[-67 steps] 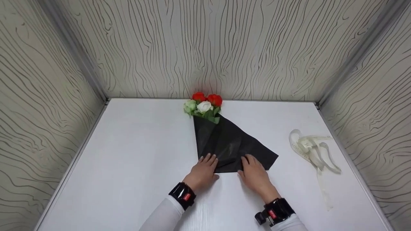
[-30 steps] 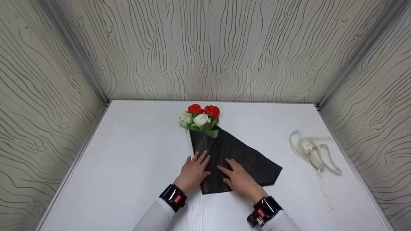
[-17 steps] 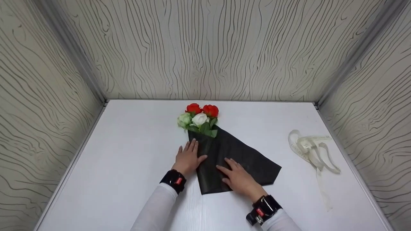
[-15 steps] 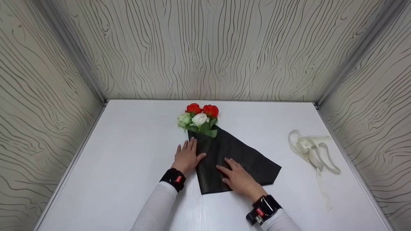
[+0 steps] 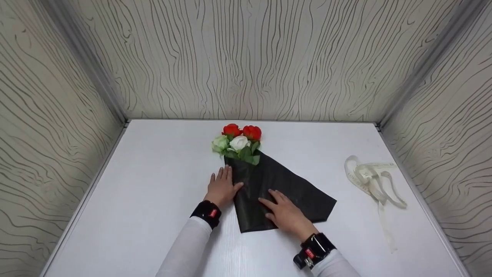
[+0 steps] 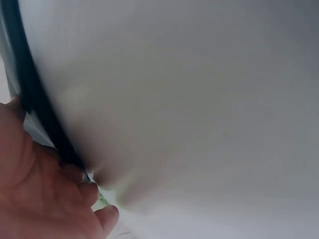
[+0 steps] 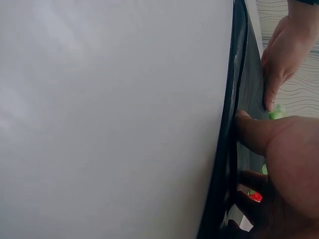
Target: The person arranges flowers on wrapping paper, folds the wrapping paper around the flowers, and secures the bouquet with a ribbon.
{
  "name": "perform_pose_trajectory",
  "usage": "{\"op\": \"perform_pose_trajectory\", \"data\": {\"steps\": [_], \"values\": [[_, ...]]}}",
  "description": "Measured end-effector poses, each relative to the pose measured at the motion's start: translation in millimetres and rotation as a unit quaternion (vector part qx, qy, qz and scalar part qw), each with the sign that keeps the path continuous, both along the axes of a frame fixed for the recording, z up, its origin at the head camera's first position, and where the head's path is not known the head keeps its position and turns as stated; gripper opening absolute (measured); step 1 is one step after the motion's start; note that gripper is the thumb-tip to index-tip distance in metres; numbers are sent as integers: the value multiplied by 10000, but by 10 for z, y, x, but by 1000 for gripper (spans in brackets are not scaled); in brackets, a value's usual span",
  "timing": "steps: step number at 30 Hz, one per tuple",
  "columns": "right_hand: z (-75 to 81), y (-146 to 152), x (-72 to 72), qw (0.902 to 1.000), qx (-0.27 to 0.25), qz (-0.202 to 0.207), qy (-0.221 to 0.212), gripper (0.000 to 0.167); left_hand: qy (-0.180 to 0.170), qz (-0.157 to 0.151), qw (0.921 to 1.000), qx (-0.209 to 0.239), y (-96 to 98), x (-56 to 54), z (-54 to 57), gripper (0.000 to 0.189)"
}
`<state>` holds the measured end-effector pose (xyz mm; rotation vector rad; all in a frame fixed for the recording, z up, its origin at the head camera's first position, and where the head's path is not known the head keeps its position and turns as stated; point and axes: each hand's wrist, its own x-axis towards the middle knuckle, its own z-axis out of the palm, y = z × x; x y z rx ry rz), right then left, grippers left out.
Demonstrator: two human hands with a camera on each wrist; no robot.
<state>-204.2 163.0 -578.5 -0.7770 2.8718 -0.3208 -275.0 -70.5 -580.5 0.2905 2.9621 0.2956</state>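
A bunch of flowers, two red blooms [image 5: 252, 132], a white one [image 5: 239, 143] and a pale green one [image 5: 220, 144], pokes out of the top of black wrapping paper [image 5: 294, 188] lying on the table. Along the paper's left edge rests my left hand [image 5: 222, 190], its fingers straight and its thumb across the paper. My right hand [image 5: 287, 214] presses flat on the paper's lower middle with fingers spread. In the right wrist view, that hand's thumb [image 7: 251, 132] touches the paper near its dark edge [image 7: 230, 99]. The stems are hidden inside the paper.
A loose cream ribbon [image 5: 371, 177] with printed lettering lies tangled at the right of the white table [image 5: 161, 173]. Wood-grain patterned panels [image 5: 246, 57] enclose the table at the back and sides.
The paper and flowers have come nearer to me. My left hand has moved up to the paper's left edge and slid slightly outward; my right hand has shifted inward, then stayed still.
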Motion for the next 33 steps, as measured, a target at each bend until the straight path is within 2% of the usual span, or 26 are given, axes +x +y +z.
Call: {"op": "perform_pose_trajectory", "data": {"steps": [4,11,17,22,30,33], "values": [[-1,-2,-3,10000,22,-64,-11,46,2,-187,9996,-201,31,157,27,74],[-16,16,-17,9999,46,-106,-43,46,78,-599,9965,-579,101,545,62,72],[-18,34,-23,10000,12,-17,10,46,-196,-966,9934,-585,160,892,81,76],[-21,29,-23,10000,-26,-44,24,46,-349,-1026,9931,-458,184,1079,92,77],[-52,3,-10,9999,-49,-96,-101,45,-339,-1163,9882,-941,232,1404,133,78],[-39,-2,-2,9999,-97,-89,-106,45,-465,-1248,9852,-1077,242,1513,160,79]]}}
